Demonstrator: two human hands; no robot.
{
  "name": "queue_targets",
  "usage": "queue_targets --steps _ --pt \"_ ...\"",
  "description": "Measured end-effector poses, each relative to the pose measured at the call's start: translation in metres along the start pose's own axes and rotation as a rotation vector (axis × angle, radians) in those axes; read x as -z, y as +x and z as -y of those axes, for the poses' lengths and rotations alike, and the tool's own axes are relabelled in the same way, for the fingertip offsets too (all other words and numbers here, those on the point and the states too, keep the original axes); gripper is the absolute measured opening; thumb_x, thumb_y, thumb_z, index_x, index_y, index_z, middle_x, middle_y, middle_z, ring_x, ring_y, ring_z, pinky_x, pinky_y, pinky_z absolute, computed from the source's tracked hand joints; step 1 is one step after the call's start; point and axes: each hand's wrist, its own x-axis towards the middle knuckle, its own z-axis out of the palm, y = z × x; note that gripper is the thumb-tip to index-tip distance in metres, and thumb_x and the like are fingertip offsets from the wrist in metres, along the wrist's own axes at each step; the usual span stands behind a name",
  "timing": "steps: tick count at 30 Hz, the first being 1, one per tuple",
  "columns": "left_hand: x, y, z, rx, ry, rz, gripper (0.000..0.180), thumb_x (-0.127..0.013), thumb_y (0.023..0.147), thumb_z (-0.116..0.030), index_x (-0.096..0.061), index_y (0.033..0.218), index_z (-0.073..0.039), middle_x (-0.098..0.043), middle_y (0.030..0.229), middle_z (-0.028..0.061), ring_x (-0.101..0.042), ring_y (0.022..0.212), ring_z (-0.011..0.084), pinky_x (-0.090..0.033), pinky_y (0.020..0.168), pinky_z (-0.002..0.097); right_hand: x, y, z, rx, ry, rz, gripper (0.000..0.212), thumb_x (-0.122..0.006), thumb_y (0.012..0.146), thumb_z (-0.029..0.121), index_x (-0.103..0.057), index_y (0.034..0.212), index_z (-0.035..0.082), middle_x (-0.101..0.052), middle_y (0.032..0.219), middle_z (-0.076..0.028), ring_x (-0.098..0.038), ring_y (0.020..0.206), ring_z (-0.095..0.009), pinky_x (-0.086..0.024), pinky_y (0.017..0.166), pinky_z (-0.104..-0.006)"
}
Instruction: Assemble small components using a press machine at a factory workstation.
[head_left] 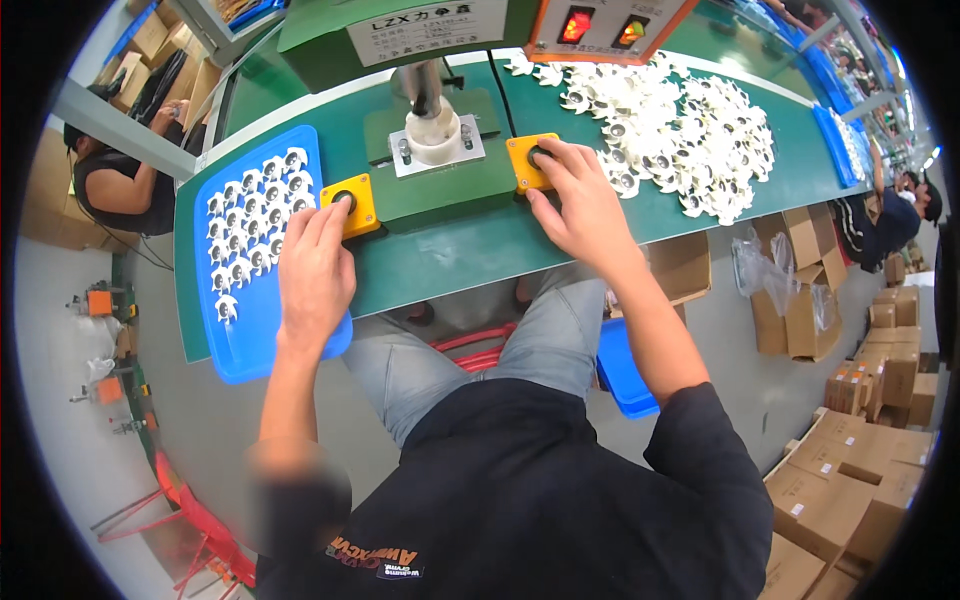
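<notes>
A green press machine (450, 192) stands in front of me, its metal ram (424, 92) down at a white round fixture (433, 137) on a metal plate. My left hand (316, 268) lies with outstretched fingers at the black button of the left yellow button box (360, 205). On the right yellow button box (526, 166), my right hand (580, 205) rests its fingertips on the black button, thumb apart. Neither hand holds anything. Whether the fixture contains a part cannot be made out.
Left of the press, a blue tray (240, 335) carries rows of white bladed parts (243, 215). A large heap of similar parts (690, 135) covers the right of the green table (440, 278). An orange switch panel (608, 30) hangs above. Cardboard boxes (840, 490) stand at right.
</notes>
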Motion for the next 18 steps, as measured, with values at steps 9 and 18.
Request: queue_targets --steps 9,18 --pt "0.003 -0.005 -0.006 0.038 -0.024 -0.013 0.049 -0.062 0.078 0.013 -0.067 0.126 0.005 -0.071 0.121 0.0177 -0.062 0.106 0.0363 -0.053 0.097 0.0439 0.018 -0.045 -0.063 -0.299 -0.199 -0.116 0.036 -0.074 0.089 0.011 -0.07 0.124 0.003 -0.065 0.119 -0.019 -0.063 0.11 -0.037 -0.053 0.095 -0.0439" --pt "0.005 -0.002 -0.007 0.045 -0.072 -0.022 0.035 -0.067 0.084 0.005 -0.069 0.119 0.005 -0.071 0.12 0.0174 -0.062 0.106 0.037 -0.052 0.096 0.0438 0.023 -0.045 -0.072 -0.3 -0.131 0.081 0.033 -0.081 0.083 0.01 -0.065 0.111 0.006 -0.062 0.118 -0.015 -0.058 0.113 -0.037 -0.048 0.099 -0.0445"
